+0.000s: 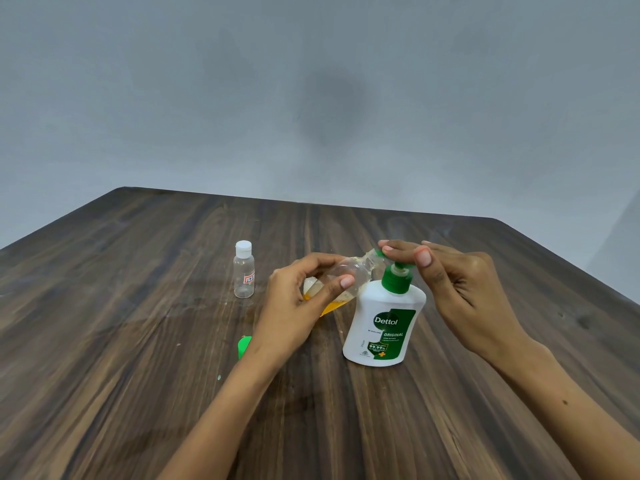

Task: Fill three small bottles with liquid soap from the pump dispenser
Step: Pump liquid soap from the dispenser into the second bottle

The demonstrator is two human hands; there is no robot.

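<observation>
Clear small bottle point(343, 277), amber soap inside, tilted w/ mouth at pump nozzle, gripped by left hand point(304, 306). Right hand point(450, 282) fingers straight, pressing pump dispenser point(384, 323) head. Capped empty bottle point(243, 270) stands left; green cap point(244, 346) near wrist.

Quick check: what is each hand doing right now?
Left hand: holds the small clear bottle, tilted with its mouth at the pump spout.
Right hand: open, fingers pressing on the pump head of the soap dispenser.
</observation>
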